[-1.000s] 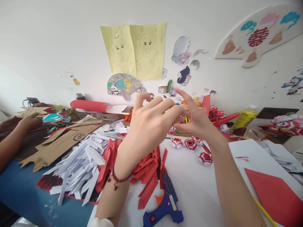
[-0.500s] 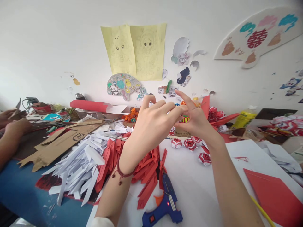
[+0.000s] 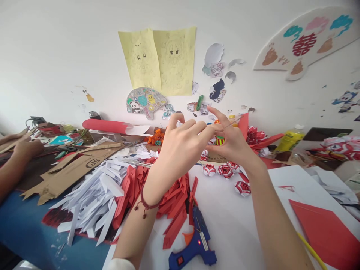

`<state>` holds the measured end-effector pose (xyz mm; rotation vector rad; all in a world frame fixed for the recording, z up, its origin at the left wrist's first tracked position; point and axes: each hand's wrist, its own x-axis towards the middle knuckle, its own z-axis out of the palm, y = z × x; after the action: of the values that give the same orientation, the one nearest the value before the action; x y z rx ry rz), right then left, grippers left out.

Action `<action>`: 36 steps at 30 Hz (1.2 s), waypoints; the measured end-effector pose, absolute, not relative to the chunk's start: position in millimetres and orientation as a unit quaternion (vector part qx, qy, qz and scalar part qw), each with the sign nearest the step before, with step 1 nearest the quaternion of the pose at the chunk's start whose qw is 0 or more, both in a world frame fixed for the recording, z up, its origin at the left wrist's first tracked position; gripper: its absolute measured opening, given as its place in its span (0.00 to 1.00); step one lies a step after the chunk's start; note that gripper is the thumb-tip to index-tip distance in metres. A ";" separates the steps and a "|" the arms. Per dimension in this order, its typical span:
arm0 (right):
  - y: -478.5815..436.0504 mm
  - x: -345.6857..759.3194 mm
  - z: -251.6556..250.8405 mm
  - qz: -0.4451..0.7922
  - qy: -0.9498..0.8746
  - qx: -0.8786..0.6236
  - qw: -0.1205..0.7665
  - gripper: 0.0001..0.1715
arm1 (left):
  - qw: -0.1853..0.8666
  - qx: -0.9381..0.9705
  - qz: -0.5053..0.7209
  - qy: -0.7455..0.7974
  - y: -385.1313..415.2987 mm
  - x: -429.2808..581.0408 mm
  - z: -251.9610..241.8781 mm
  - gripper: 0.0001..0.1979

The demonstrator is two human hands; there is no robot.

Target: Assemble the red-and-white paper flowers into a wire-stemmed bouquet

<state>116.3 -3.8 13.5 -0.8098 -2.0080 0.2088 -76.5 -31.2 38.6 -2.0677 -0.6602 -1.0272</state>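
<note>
My left hand [image 3: 187, 144], with a dark red bracelet at its wrist, is raised above the work surface, back toward me, fingers bent. My right hand [image 3: 232, 140] meets it at the fingertips, its index finger pointing up. Whatever lies between the fingertips is hidden or too small to make out. Below my hands sit several red-and-white paper rosettes [image 3: 225, 171]. Under my left forearm lie red folded paper strips [image 3: 176, 213], and left of them a heap of white strips [image 3: 94, 191]. A blue glue gun [image 3: 197, 243] with a lit red light rests on the white sheet.
Another person's hand [image 3: 28, 150] works at the far left. Flattened cardboard [image 3: 67, 174] lies near it. A red roll [image 3: 105, 126] rests along the wall. At the right are a yellow bottle [image 3: 291, 138], a red sheet [image 3: 323, 232] and more rosettes [image 3: 341, 146].
The other person's hands at the far left have shifted, with a long thin piece now at them. My own hands hold almost the same pose, and the view has moved very slightly.
</note>
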 end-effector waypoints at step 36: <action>-5.5 115.6 13.8 0.097 -0.817 -0.333 0.460 0.54 | 0.380 -0.802 -0.383 -0.256 -35.5 -76.6 39.7 0.12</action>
<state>115.6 -5.5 13.8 -0.8196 -2.0113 0.2383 -76.6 -35.5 39.7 -2.0473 -0.6535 -0.9776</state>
